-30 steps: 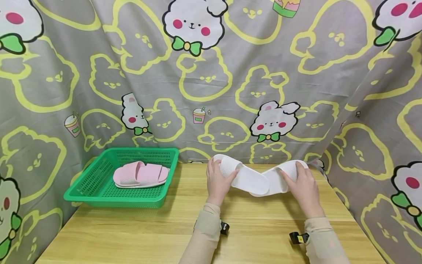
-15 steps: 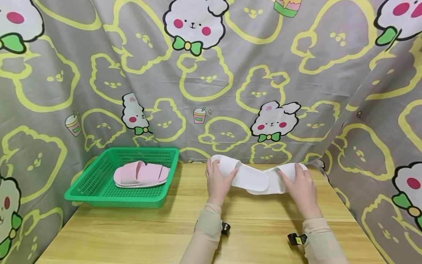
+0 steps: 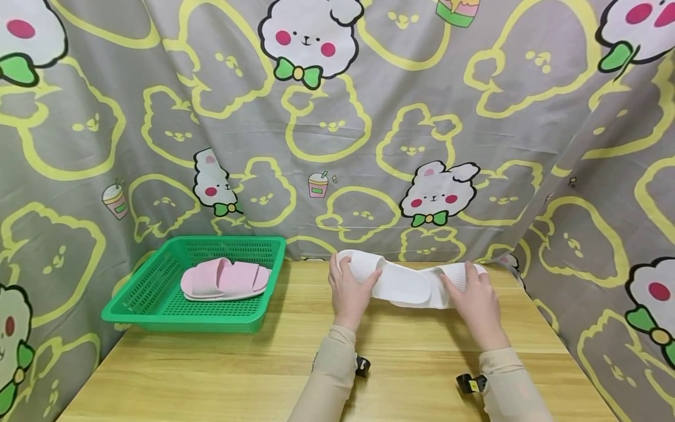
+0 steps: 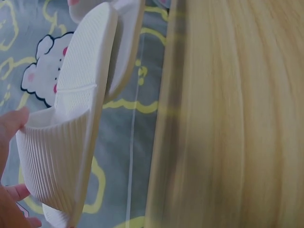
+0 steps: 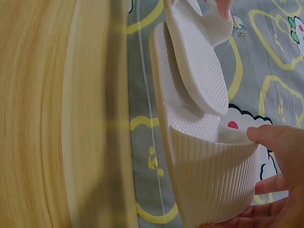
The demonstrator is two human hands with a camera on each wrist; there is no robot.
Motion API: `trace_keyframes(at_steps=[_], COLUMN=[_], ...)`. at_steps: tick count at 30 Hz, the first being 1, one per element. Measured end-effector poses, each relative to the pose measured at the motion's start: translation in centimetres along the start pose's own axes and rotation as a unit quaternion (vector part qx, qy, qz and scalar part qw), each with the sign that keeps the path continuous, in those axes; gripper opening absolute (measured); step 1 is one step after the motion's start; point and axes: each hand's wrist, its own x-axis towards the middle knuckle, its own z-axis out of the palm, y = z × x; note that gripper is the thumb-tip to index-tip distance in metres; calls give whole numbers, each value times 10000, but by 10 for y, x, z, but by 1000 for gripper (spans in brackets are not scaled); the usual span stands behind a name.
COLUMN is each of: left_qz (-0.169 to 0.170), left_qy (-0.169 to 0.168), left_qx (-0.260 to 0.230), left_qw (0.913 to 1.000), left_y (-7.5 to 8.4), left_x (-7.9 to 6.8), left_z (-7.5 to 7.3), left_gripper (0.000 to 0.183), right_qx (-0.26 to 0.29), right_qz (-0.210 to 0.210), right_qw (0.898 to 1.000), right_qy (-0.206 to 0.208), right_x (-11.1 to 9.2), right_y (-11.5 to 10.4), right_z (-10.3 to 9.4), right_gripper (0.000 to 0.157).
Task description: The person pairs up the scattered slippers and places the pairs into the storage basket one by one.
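Observation:
My left hand point(image 3: 350, 293) grips a white slide slipper point(image 3: 403, 283) by its ribbed strap end, thumb at the strap's edge. A matching white slipper point(image 3: 454, 275) is gripped the same way by my right hand point(image 3: 479, 308). Both are held up over the back of the table, toes pointing outward. The left slipper's heel lies over the right one's sole, up near its strap. In the left wrist view the left slipper point(image 4: 52, 156) appears side-on, fingers around its toe end. The right wrist view has the right slipper point(image 5: 209, 175) with the thumb on its strap rim.
At the left of the wooden table point(image 3: 221, 375) stands a green perforated basket point(image 3: 179, 322). Pink slippers point(image 3: 227, 280) lie in it. A grey curtain point(image 3: 348, 170) with cartoon prints hangs behind the table and along its sides. Black wrist cameras point(image 3: 469, 384) are strapped to both forearms.
My right hand has moved left with its slipper, so the two white slippers overlap more. The left hand has barely shifted. The basket and pink slippers stay put.

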Motion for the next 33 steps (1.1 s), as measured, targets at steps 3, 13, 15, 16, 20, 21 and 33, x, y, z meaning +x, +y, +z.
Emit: trace_keyframes(at_steps=[3, 13, 15, 16, 20, 21, 33], left_qz=[-20, 21, 13, 6, -57, -89, -159], left_qy=[-6, -58, -72, -80, -144, -177, -389], left_qx=[15, 179, 224, 238, 203, 198, 350], left_qw=[10000, 9998, 9997, 9997, 9997, 9996, 9985], left_y=[2, 4, 4, 5, 7, 7, 8], left_x=[-1, -6, -6, -6, -8, -8, -11], left_z=[2, 5, 5, 5, 4, 4, 9], left_gripper=[77, 79, 79, 79, 79, 79, 87], right_qx=[-15, 16, 18, 13, 30, 31, -44], right_qz=[8, -21, -24, -26, -13, -5, -59], right_qw=[10000, 10000, 10000, 10000, 10000, 10000, 10000], right_qy=[-54, 6, 29, 39, 43, 32, -6], right_x=[-1, -2, -2, -2, -3, -3, -3], right_y=[-1, -4, -4, -3, -4, -4, -4], right_z=[0, 3, 4, 4, 4, 4, 6], right_gripper=[76, 75, 74, 74, 75, 75, 73])
